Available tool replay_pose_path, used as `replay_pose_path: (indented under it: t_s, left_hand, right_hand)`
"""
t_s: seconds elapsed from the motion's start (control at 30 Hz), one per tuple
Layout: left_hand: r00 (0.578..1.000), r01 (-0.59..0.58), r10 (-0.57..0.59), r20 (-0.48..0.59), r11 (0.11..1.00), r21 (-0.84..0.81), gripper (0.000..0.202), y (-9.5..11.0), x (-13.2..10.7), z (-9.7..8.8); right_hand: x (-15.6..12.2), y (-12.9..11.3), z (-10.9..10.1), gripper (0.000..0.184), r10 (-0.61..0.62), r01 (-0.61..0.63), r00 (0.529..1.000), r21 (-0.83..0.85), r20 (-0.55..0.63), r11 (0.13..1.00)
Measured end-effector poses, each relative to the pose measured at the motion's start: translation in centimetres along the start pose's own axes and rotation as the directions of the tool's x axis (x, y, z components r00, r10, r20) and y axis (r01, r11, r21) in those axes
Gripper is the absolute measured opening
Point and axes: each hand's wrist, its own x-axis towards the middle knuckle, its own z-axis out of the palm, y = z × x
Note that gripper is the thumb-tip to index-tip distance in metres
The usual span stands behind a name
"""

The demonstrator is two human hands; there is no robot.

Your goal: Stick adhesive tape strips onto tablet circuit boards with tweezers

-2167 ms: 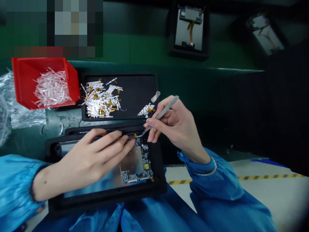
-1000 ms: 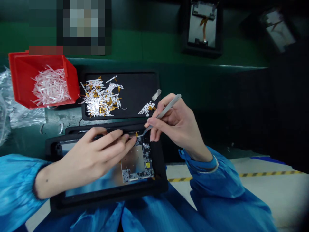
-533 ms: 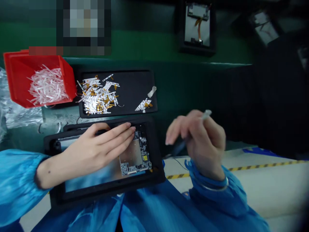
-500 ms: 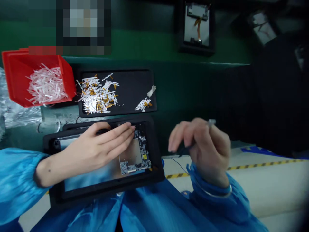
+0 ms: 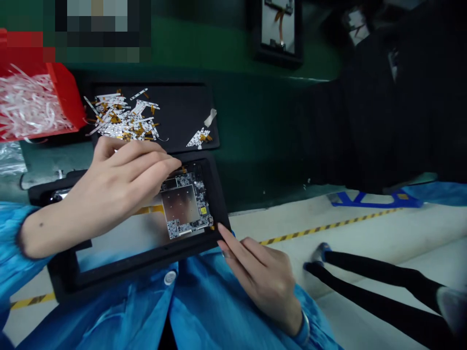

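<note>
An opened tablet lies in a black fixture tray (image 5: 146,257) on my lap, its circuit board (image 5: 186,201) with a metal shield exposed. My left hand (image 5: 120,180) rests over the tablet. Its fingers are drawn together in a pinch at the board's top edge, beside a small orange flex tab (image 5: 182,170). What they pinch is hidden. My right hand (image 5: 255,272) lies low by my blue coat with fingers stretched out. Its fingertips touch the tray's near right corner, and no tweezers show in it.
Behind the fixture sits a black tray (image 5: 182,116) with a heap of white and orange flex strips (image 5: 120,119). A red bin (image 5: 62,97) of white strips stands far left. Another device (image 5: 279,29) lies on the green belt. Another person's black-clad legs (image 5: 365,277) cross the floor at right.
My right hand left the board's top edge, swung down to the tray's near right corner, and the tweezers are out of sight. My left fingers curled from flat into a pinch. The view shifted right.
</note>
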Motion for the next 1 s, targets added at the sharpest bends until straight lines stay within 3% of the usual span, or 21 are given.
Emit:
replay_pose_path:
  t_s: [0.13, 0.23, 0.33, 0.4, 0.57, 0.73, 0.9, 1.0]
  left_hand:
    - [0.988, -0.152, 0.155, 0.006, 0.962, 0.228, 0.033, 0.3, -0.3, 0.3]
    - [0.974, -0.209, 0.228, -0.019, 0.923, 0.324, 0.031, 0.5, -0.4, 0.5]
    - [0.988, -0.148, 0.157, -0.006, 0.942, 0.302, 0.027, 0.6, -0.1, 0.7]
    - [0.994, -0.103, 0.110, -0.017, 0.964, 0.243, 0.025, 0.4, 0.2, 0.9]
    - [0.989, -0.104, 0.125, -0.074, 0.964, 0.246, 0.020, -0.2, 0.5, 1.4]
    - [0.972, -0.180, 0.222, -0.077, 0.914, 0.365, 0.019, 0.8, 0.5, 0.7]
    - [0.977, -0.179, 0.206, -0.049, 0.927, 0.330, 0.015, 2.8, 1.1, 0.0]
    - [0.975, -0.217, 0.220, -0.019, 0.971, 0.103, 0.018, 4.1, 1.8, 0.8]
  right_hand:
    - [-1.0, -0.4, 0.7, 0.062, 0.056, -0.056, 0.998, 0.023, -0.033, 0.998]
    - [-1.6, -0.7, 0.7, 0.052, 0.056, -0.053, 0.997, 0.046, -0.047, 0.998]
    - [-1.4, -0.9, 0.5, 0.028, 0.015, -0.015, 0.999, 0.003, -0.032, 1.000]
    - [-0.8, -0.8, 0.2, 0.021, -0.023, 0.021, 0.999, -0.054, -0.022, 0.998]
    - [0.9, 0.3, -0.4, 0.023, -0.101, 0.089, 0.994, -0.262, -0.030, 0.961]
    - [2.4, 0.5, -1.1, 0.034, -0.110, 0.154, 0.983, -0.343, 0.146, 0.927]
    - [3.6, 1.1, -1.6, 0.028, -0.014, 0.053, 0.959, -0.130, 0.282, 0.990]
    - [3.9, 1.6, -1.3, 0.018, 0.022, -0.045, 0.961, 0.076, 0.277, 0.996]
